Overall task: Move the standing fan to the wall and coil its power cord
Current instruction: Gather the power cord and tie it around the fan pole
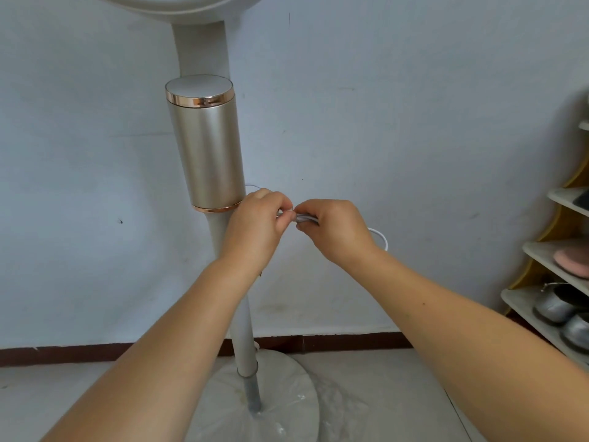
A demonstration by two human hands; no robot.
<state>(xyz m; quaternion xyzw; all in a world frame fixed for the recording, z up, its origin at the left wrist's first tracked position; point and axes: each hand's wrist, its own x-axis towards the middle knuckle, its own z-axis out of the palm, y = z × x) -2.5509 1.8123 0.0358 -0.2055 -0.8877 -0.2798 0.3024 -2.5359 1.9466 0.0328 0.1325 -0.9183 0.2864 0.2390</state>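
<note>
Item: standing fan [204, 148], one, placed close against the wall [398, 106], its round base [280, 397] resting on the floor beside the dark skirting; this part of the task is judged done. Pole stiff and smooth; gold cylinder housing glossy, likely slippery, with the pole judged the better place to be taken hold of. Item: power cord [306, 219], one, white, bunched just right of the pole and just below the gold housing. One loop [381, 239] is seen beyond the right wrist, and a thin arc above the left hand, beside the housing. The cord is judged light, soft and springy, liable to uncoil if let go; it is best gripped at the middle of the bundle, where the strands are gathered. Hands: two. Left hand [255, 224], grip pinched on the cord end next to the pole; right hand [334, 228], grip clenched round the gathered strands, touching the left fingertips. The number of turns in the coil cannot be counted. Item: shoe rack [541, 250], one, well right of the fan, several shoes held on its shelves.
</note>
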